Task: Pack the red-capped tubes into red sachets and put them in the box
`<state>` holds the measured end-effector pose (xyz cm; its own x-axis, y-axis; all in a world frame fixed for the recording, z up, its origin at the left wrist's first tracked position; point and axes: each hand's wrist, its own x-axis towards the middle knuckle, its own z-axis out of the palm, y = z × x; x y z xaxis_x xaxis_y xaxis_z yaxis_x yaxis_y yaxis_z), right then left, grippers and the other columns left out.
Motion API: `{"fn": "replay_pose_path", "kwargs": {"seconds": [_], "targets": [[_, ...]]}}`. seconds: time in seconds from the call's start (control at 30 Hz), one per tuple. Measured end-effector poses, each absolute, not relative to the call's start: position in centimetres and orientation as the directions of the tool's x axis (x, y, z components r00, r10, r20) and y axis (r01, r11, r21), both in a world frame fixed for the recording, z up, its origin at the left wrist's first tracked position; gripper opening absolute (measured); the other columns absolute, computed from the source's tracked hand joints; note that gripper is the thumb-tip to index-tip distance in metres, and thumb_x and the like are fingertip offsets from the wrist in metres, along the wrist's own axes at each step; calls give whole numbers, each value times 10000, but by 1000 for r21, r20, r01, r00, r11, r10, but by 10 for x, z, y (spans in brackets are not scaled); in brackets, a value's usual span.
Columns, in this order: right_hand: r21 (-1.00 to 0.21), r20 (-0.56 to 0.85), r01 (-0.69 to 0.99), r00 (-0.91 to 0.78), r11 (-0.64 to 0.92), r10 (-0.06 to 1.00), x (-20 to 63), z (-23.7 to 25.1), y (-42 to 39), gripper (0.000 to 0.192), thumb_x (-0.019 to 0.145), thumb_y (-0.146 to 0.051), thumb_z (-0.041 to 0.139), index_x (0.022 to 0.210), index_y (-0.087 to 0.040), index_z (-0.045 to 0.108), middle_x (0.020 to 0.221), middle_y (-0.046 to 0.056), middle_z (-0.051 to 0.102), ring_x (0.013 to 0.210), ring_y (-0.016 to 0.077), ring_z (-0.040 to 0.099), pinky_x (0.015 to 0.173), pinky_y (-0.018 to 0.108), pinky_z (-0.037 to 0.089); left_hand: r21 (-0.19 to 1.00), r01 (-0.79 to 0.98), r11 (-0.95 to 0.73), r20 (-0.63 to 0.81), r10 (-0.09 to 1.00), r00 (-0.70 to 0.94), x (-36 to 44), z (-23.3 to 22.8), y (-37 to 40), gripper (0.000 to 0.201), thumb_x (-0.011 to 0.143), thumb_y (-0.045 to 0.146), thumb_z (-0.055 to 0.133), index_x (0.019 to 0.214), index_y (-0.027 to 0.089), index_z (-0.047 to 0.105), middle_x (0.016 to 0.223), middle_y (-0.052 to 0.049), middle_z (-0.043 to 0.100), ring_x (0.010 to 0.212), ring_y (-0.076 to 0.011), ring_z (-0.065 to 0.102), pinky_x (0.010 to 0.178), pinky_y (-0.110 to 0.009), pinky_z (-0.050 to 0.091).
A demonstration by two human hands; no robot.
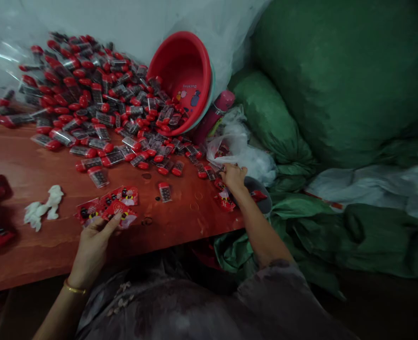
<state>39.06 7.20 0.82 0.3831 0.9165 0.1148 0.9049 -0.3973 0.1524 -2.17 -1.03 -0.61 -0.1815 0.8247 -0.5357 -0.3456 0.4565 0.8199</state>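
Cards [114, 208], red and printed, sit fanned under my left hand [94, 238], whose thumb and fingers close on their near edge on the counter [35, 245]. My right hand [234, 176] reaches out to the counter's far edge, fingers curled around a small packet [218, 171]; I cannot tell how firmly it grips. Just beyond that hand lies a white plastic bag [240, 151]. Between my hands rests 1 loose packet [165, 191]. Past both hands spreads a big pile of red-capped packets [88, 94] spilling from a tipped red basin [183, 71]. Left of my left hand lies a white crumpled scrap [44, 206].
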Motion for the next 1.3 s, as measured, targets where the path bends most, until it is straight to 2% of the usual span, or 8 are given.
{"fn": "replay_pose_path", "kwargs": {"seconds": [0.17, 0.43, 0.67, 0.9, 1.03, 1.13, 1.2, 1.3], "targets": [[148, 160, 923, 331, -354, 930, 398, -2, 71, 265, 815, -202, 532, 1060, -170, 627, 1042, 105, 678, 990, 253, 554, 928, 415, 243, 822, -353, 447, -524, 837, -160, -23, -7, -11, 443, 346, 417, 875, 641, 132, 708, 572, 10, 642, 542, -83, 550, 489, -156, 462], [173, 177, 904, 363, -392, 915, 405, -5, 66, 261, 795, -199, 505, 1003, -120, 640, 1000, 145, 671, 938, 250, 559, 900, 412, 252, 814, -373, 446, -531, 832, -163, -24, -5, -11, 461, 342, 425, 875, 662, 138, 709, 613, 8, 661, 553, -87, 560, 489, -160, 468], [171, 179, 891, 393, -421, 902, 397, 0, 72, 299, 801, -275, 533, 1048, -140, 637, 1042, 142, 662, 935, 259, 572, 850, 405, 280, 837, -345, 425, -492, 861, -131, -20, -3, -9, 410, 384, 417, 871, 570, 125, 652, 556, 16, 619, 531, -80, 543, 487, -157, 466], [147, 305, 877, 400, -457, 864, 384, 5, 65, 382, 814, -360, 549, 1072, -89, 626, 1062, 199, 627, 962, 311, 546, 817, 416, 299, 802, -418, 426, -508, 855, -102, -22, -5, -7, 427, 399, 406, 870, 649, 117, 679, 595, -2, 652, 516, -91, 565, 452, -168, 470], [15, 354, 957, 265, -289, 897, 342, 12, 55, 369, 869, -402, 475, 1039, -119, 641, 997, 168, 657, 914, 283, 571, 770, 368, 341, 789, -436, 433, -521, 848, -100, -18, -3, -5, 434, 382, 401, 873, 631, 112, 665, 567, 6, 645, 480, -84, 568, 436, -162, 463], [-155, 266, 985, 110, -71, 958, 284, 7, 39, 405, 921, -457, 379, 990, -158, 644, 868, 98, 680, 796, 214, 595, 700, 302, 364, 775, -448, 446, -530, 844, -76, -15, -1, -4, 447, 385, 401, 871, 657, 111, 668, 559, 5, 646, 467, -88, 576, 418, -159, 449], [-157, 214, 988, 47, -13, 976, 242, -2, 28, 429, 902, -510, 413, 1038, -164, 626, 935, 94, 676, 838, 216, 598, 716, 300, 366, 763, -460, 453, -534, 843, -56, -14, 0, -3, 445, 402, 393, 869, 684, 114, 668, 583, 0, 659, 473, -91, 588, 416, -159, 444], [-120, 114, 993, 34, -20, 993, 195, -17, 17, 456, 870, -539, 474, 1111, -169, 590, 997, 102, 656, 898, 239, 591, 740, 318, 366, 745, -489, 454, -550, 833, -64, -16, 3, -3, 445, 388, 372, 874, 680, 122, 650, 594, 12, 660, 465, -85, 585, 416, -164, 445]]}}
